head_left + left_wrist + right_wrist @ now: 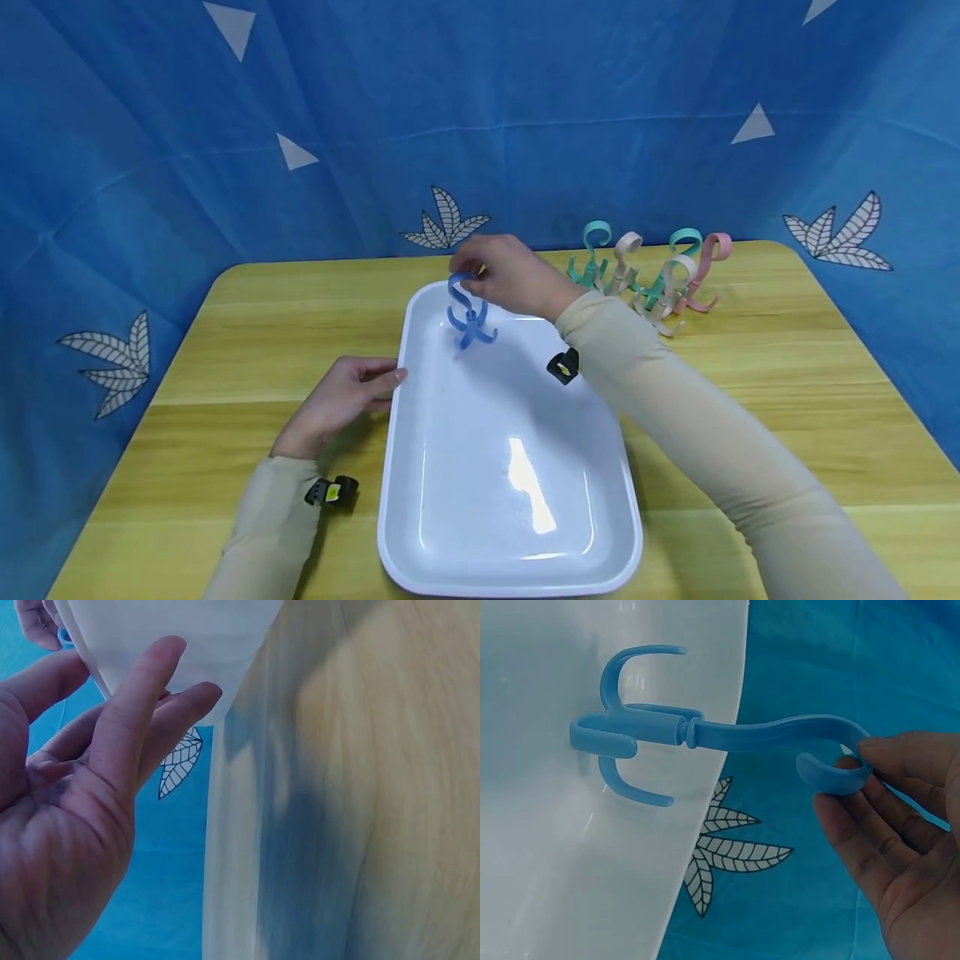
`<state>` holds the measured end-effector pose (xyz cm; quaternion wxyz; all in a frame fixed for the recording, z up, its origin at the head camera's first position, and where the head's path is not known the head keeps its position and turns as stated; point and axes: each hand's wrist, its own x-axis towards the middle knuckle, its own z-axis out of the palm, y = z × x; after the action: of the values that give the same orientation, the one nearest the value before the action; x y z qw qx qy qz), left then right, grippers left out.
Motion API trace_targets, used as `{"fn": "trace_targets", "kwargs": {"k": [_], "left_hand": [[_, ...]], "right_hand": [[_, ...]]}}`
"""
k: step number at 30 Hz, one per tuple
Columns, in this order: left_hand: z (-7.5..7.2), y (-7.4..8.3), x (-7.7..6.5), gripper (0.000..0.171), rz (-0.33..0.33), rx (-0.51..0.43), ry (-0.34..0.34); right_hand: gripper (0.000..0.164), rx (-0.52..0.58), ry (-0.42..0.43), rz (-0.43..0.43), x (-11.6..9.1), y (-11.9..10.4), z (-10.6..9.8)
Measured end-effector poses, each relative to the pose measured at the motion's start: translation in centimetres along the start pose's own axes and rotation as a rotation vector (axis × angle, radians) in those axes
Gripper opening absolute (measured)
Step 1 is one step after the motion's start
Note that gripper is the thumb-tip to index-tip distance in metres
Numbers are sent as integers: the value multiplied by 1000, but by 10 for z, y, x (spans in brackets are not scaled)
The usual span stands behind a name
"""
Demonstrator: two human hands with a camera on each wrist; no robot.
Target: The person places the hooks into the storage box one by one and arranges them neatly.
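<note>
A blue hanging hook (pixel 472 327) with a curled top and several upturned prongs stands at the far left inside the white tray (pixel 517 575). My right hand (pixel 504 268) pinches its curled top between thumb and fingers, and the right wrist view shows the whole hook (pixel 742 737) beside that hand (pixel 915 840). Its prongs are at the tray floor; whether they bear on it I cannot tell. At the tray's left edge my left hand (pixel 348 396) holds the rim, thumb on top. Its fingers (pixel 135 712) lie against the tray's outer side (pixel 187 645) in the left wrist view.
Several similar hooks stand together at the back right of the wooden table (pixel 787 400): green (pixel 596 237), white (pixel 622 258) and pink (pixel 708 258) ones. A blue cloth (pixel 525 100) with leaf and triangle prints hangs behind the table.
</note>
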<state>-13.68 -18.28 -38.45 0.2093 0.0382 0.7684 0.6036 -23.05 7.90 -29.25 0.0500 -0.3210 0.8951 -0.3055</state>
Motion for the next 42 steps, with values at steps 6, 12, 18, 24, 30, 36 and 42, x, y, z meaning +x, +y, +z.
{"fn": "trace_targets", "kwargs": {"k": [6, 12, 18, 24, 30, 36, 42], "left_hand": [[-1, 1, 0, 45, 6, 6, -3], [-2, 1, -1, 46, 5, 9, -19], [-4, 0, -2, 46, 10, 7, -22], [-2, 0, 0, 45, 6, -4, -7], [-1, -1, 2, 44, -4, 0, 1], [-2, -1, 1, 46, 7, 14, -8], [-2, -1, -1, 46, -3, 15, -9]], "right_hand": [[22, -18, -15, -3, 1, -2, 1], [23, -69, 33, -9, -6, 1, -3], [23, -39, 64, -26, -20, 2, -10], [23, -36, 93, 3, -39, 4, -20], [23, -41, 137, 40, -56, 9, -34], [21, -27, 218, 49, -80, 24, -47], [19, -20, 295, 62, -102, 39, -56]]}}
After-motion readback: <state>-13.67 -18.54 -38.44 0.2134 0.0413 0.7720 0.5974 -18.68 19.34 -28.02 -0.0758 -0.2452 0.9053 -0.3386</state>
